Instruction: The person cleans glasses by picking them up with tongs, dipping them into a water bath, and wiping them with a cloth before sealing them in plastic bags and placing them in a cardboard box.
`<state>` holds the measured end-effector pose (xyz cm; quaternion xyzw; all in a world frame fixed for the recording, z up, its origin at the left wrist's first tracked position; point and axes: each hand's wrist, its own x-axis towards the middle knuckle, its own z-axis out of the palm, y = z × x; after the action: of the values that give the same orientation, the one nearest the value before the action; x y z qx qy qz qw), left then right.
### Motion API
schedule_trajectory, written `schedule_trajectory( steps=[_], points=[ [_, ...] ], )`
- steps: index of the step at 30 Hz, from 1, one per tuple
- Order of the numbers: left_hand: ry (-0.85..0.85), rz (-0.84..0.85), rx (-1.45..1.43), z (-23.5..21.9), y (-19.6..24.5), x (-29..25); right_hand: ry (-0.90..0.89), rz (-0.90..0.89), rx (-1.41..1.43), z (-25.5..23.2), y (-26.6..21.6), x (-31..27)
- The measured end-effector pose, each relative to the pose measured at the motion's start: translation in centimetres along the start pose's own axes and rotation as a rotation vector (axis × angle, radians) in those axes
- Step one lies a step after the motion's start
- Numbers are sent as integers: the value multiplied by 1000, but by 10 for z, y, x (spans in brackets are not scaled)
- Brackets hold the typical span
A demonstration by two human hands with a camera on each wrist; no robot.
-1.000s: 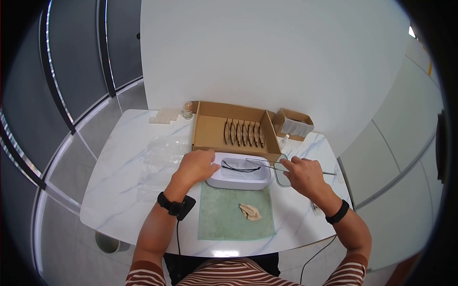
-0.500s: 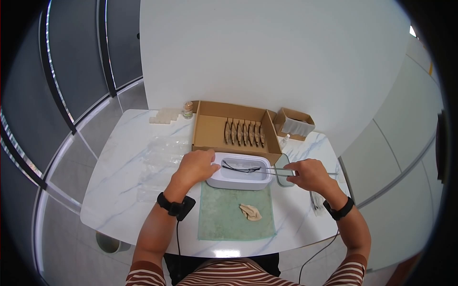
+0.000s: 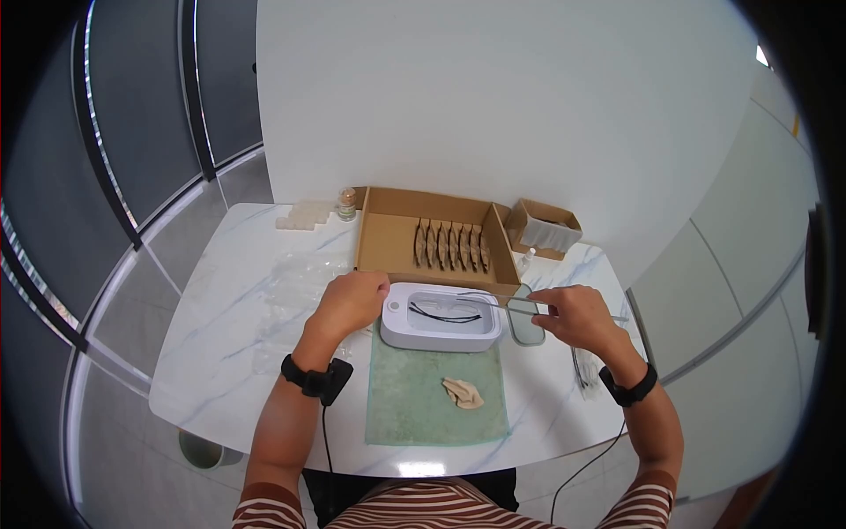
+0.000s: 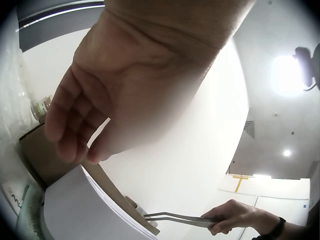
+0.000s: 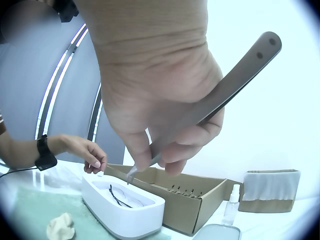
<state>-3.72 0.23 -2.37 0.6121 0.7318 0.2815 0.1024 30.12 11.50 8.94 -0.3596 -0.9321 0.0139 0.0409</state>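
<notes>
A white oblong ultrasonic cleaner [image 3: 441, 340] sits at the back edge of a green cloth [image 3: 432, 414]. Its basin holds black-framed eyeglasses [image 3: 441, 315] with clear lenses. My right hand [image 3: 577, 317] grips long metal tweezers [image 5: 225, 90], their tips reaching over the right part of the basin, above the glasses in the right wrist view. At the cleaner's left end, my left hand [image 3: 352, 301] hangs with loosely bent fingers and nothing in them. Beside it, a round button [image 3: 394, 306] shows on the cleaner's top.
Behind stands an open cardboard box [image 3: 388, 231] with several dark curved pieces in a row. A smaller box [image 3: 546, 231], a spray bottle [image 3: 526, 261] and a grey-green lid [image 3: 527, 331] are on the right. A crumpled beige cloth [image 3: 463, 393] lies in front; clear plastic bags [image 3: 300, 291] lie left.
My left hand has drawn back leftward off the cleaner's end, uncovering the button. The tweezers swung to the basin's front right, near the glasses, then back toward its rear side.
</notes>
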Motion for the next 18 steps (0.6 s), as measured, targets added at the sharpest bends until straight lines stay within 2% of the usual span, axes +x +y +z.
schedule_trajectory(
  steps=[7, 18],
  points=[
    [14, -1, -6, 0, 4, -1, -43, 34, -69, 8, 13, 6],
    [49, 15, -25, -5, 5, -2, -100, 30, -47, -3, 6, 4]
  ],
)
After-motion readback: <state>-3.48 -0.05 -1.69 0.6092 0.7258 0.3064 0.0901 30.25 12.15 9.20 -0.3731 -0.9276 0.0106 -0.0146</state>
